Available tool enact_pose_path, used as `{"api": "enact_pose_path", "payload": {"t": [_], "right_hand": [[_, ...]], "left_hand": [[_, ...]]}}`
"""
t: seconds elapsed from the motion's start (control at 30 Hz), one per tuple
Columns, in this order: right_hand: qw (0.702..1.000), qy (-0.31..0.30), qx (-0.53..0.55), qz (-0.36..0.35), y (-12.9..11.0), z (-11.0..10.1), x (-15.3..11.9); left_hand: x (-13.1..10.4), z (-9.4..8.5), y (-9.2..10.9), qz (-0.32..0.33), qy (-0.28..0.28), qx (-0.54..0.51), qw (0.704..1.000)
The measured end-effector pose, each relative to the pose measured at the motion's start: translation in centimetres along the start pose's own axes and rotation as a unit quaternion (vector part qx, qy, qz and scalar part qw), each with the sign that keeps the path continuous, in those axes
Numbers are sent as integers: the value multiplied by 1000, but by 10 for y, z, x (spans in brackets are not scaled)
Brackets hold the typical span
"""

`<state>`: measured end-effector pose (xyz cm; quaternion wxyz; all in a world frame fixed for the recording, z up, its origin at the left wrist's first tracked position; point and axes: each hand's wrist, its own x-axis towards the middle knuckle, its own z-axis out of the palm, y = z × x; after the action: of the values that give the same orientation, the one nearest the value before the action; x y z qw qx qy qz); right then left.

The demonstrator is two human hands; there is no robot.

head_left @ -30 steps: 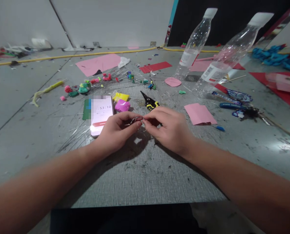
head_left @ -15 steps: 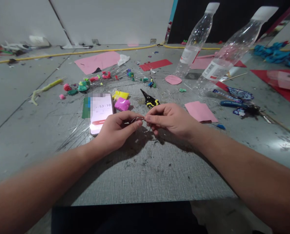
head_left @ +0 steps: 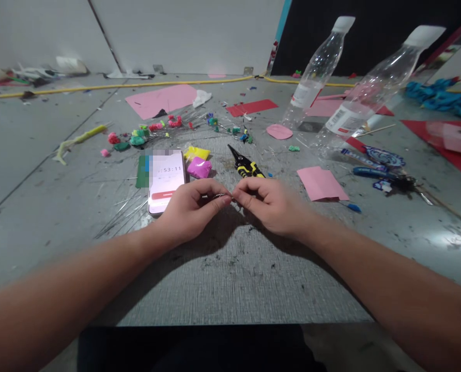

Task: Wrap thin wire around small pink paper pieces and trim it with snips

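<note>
Thin, silvery wire (head_left: 215,196) is pinched between the thumb and forefinger of my left hand (head_left: 194,209). Fingertip to fingertip with it, my right hand (head_left: 275,206) pinches the same wire, most of which is hidden by the fingers. Both hands hover over the table's near middle. Just beyond the right hand lie black-and-yellow pliers (head_left: 246,163), their jaws pointing away to the left. A phone with a running timer (head_left: 166,181) rests beside the left hand. Past it are a yellow packet (head_left: 197,153) and a magenta packet (head_left: 199,168).
Two clear plastic bottles (head_left: 302,93) stand at the back right. Pink paper (head_left: 321,183) and blue-handled pliers (head_left: 373,172) lie on the right. Loose wires (head_left: 124,217) are left of the phone; colourful fuzzy bits (head_left: 137,138) spread behind it. A yellow cable (head_left: 98,88) crosses the back.
The wire loop visible under the fingers earlier no longer shows. My right hand has turned slightly, its fingertips still against the left ones. The view has shifted a little.
</note>
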<state>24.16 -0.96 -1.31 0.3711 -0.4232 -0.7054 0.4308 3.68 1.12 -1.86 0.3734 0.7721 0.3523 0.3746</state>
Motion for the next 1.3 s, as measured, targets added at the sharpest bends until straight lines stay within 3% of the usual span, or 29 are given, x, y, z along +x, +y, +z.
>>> {"api": "enact_pose_path", "payload": {"t": [0.17,0.27,0.4,0.53,0.63,0.73,0.83,1.0,1.3], "right_hand": [[978,-28,181,101,3,12,-5],[976,3,196,95,3,17,-7],[994,94,15,-52,1,15,-8],[942,146,-170,-252,4,7,-8],[908,123,-240,-320,8,4,-8],[912,115,-252,-302,12,5,-7],[927,113,-230,-273,15,6,-6],[942,119,-192,-249,20,1,-3],[968,141,-78,-192,12,8,-5]], "left_hand": [[-2,-1,3,81,22,49,995],[-3,1,2,90,44,63,993],[-4,6,1,52,63,17,997],[-4,10,3,-59,91,-154,982],[-2,10,3,-170,63,-291,940],[1,9,3,-227,49,-374,898],[2,9,3,-229,63,-402,885],[0,11,-1,-189,76,-385,900],[-3,5,-5,-178,29,-286,941]]}}
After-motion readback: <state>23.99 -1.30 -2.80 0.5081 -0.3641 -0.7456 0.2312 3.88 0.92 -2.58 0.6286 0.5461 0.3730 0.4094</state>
